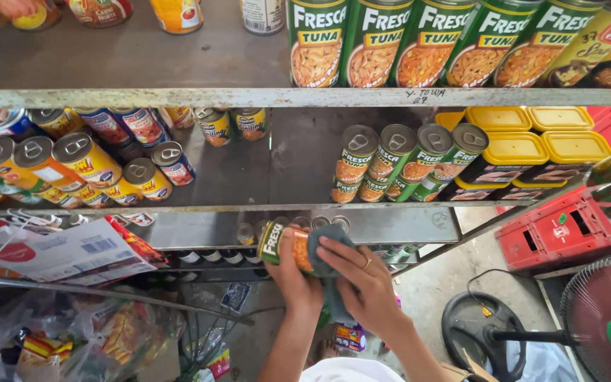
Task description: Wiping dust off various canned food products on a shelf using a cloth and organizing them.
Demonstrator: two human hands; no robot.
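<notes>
While 1 green tuna can (282, 244) is gripped around its body by the left hand (297, 277), a blue-grey cloth (327, 247) is pressed on its end by the right hand (363, 279), fingers flat. Can judged rigid, fairly heavy, smooth label slippery; best held round the middle. Can is held just below the shelf edge (305, 209), above the hands.

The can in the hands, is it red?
No, the can is green with an orange picture, held by the left hand while the right hand presses a cloth on it.

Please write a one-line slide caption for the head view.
Left hand holds a green can while right hand presses a cloth on it.
</notes>
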